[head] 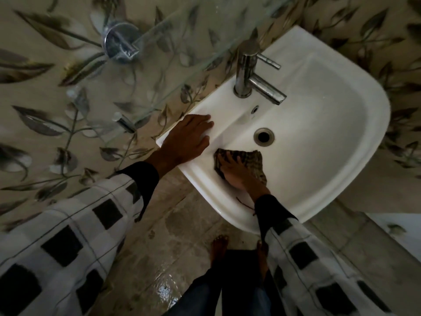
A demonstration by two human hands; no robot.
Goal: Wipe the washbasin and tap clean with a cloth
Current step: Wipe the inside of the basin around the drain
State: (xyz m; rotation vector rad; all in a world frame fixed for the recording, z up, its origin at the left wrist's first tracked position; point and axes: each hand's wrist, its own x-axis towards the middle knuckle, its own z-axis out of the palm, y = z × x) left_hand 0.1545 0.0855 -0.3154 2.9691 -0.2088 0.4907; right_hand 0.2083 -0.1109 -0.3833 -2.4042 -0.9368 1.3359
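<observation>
Head | left fingers (201,127) flat on washbasin (330,110) rim | right fingers (230,159) spread, pressing cloth (255,158)

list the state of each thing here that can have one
tap, no water running
drain, unplugged
washbasin, no standing water
checked cloth, spread on the washbasin's inner wall
right hand, pressing on the checked cloth
left hand, flat on the washbasin rim
floor, wet patch
</observation>
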